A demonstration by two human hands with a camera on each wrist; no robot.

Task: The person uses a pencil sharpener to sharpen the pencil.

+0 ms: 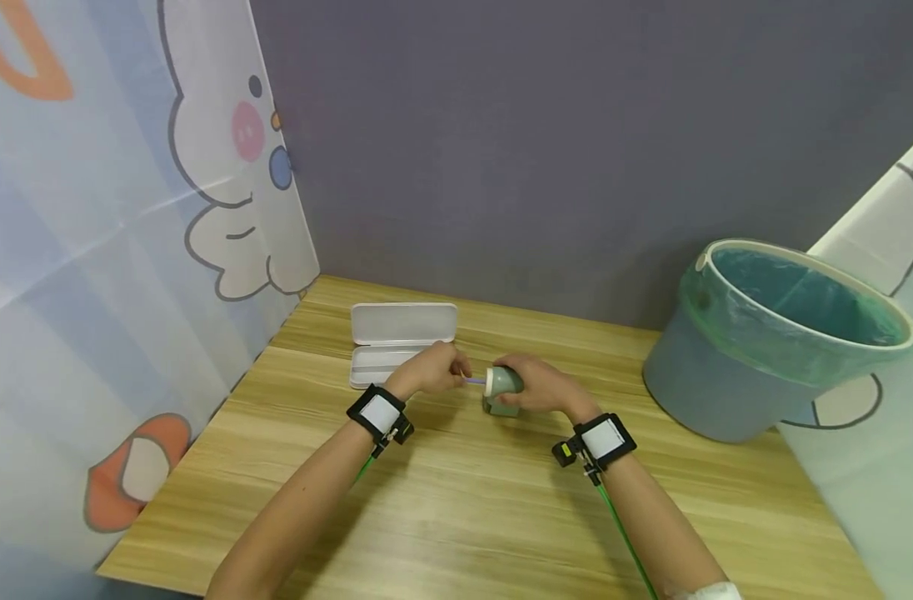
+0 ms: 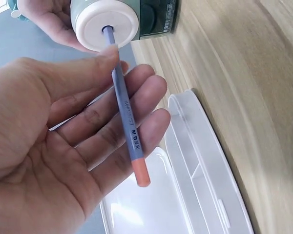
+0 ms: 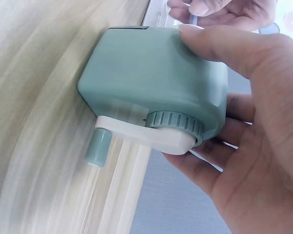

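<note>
My left hand [image 1: 436, 367] pinches a purple-blue pencil [image 2: 128, 126] between thumb and fingers. Its orange end points back over the palm, and the other end sits in the round white front hole of a green crank pencil sharpener [image 3: 146, 73], so the tip is hidden. Around the top of the sharpener curls my right hand [image 1: 541, 385], thumb on one side and fingers on the other. The white crank arm [image 3: 136, 134] with its green knob hangs free at the back, untouched. Behind the left hand lies an open white pencil case [image 1: 404, 323], partly covered by that hand.
A grey bin [image 1: 726, 375] with a green liner stands at the right of the wooden table [image 1: 456, 517]. A grey panel [image 1: 501, 167] rises behind, and a cartoon-printed sheet [image 1: 127, 250] hangs at the left.
</note>
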